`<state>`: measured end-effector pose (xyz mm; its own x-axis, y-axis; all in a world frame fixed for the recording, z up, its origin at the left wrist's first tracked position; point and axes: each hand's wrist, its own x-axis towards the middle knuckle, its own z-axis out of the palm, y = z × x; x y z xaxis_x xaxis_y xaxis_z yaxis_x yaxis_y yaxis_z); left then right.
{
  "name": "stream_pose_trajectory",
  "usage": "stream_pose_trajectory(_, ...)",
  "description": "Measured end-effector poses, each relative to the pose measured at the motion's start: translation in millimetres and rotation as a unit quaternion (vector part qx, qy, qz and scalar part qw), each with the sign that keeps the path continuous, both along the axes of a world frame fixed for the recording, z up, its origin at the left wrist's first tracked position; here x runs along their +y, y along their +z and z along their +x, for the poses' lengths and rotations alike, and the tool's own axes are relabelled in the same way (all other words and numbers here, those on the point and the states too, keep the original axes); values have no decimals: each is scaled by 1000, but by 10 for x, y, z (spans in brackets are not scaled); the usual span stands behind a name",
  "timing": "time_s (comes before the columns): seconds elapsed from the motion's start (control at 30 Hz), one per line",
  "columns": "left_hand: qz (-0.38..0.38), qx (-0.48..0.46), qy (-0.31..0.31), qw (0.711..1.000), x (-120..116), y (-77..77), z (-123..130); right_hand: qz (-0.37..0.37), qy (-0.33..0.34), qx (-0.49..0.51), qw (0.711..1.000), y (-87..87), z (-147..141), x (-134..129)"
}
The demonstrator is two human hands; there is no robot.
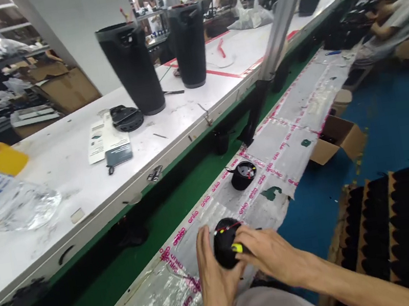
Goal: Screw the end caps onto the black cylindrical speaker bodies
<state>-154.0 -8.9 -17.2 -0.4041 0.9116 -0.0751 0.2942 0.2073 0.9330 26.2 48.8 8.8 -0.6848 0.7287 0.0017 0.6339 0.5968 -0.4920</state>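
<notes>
A black round housing [225, 248] with a red wire and small yellow parts at its top rests on the plastic-covered bench in front of me. My left hand [216, 270] is wrapped around its near left side, thumb and fingers gripping it. At the right side of the housing, my right hand [269, 251] is closed on a small yellow-tipped tool [237, 247]; its kind is hidden by the fingers. Farther along the bench stands a similar black housing [244, 175], open at the top, with wires and a pale inside. Neither hand touches that one.
To the left, a raised white table [79, 193] carries tall black cylinders [137, 70], a black round part [127, 117], printed cards [109, 142], yellow tape [3, 156] and a clear bottle [13, 198]. Black parts in cardboard dividers [390, 227] stand at right; a person [400, 13] sits beyond.
</notes>
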Motion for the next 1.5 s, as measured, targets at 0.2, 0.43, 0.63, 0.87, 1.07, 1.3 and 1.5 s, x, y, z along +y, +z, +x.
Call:
stream_pose_trajectory(0.2, -25, 221, 221, 950, 393, -118, -1697, 36, -115, -41, 992, -488, -54, 696)
stream_pose_trajectory(0.43, -166, 170, 331, 913, 766, -288, -2572, 41, -188, -38, 981, -558, -6, 1001)
stream_pose_trajectory(0.63, -59, 46, 263, 962, 285, 122, -2269, -9, -175, 67, 982, -95, 86, 661)
stream_pose_trajectory(0.87, -12, -211, 167, 963, -222, 466, -1282, -241, -151, 208, 936, 239, -170, 276)
stream_pose_trajectory(1.07, 28, -393, 135, 909, -284, 745, -632, -514, -134, 320, 785, 187, -105, 71)
stream_pose_trajectory(1.3, 34, -400, 171, 900, -191, 997, -305, -556, -144, 337, 746, 147, 104, -255)
stream_pose_trajectory(1.5, -3, -296, 157, 942, -261, 1066, -154, -300, -138, 153, 932, 681, 315, -388)
